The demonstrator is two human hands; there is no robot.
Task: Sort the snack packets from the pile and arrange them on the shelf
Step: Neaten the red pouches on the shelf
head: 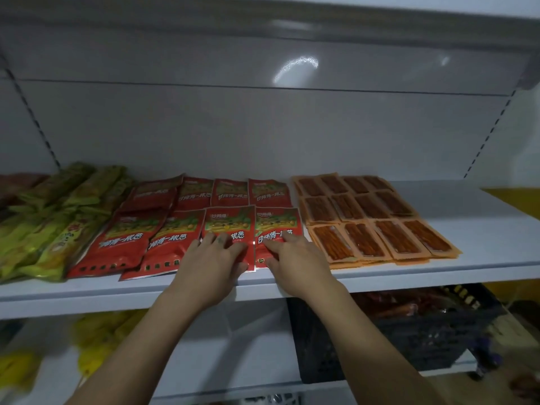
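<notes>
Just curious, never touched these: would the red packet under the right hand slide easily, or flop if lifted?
Probably slides easily: the red packet is glossy, flat on the smooth shelf. Likely floppy and light: it looks thin.

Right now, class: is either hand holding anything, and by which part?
Nothing is gripped. In the front row, the left hand lies flat on the lower half of the third red packet, the right hand on that of the fourth red packet.
</notes>
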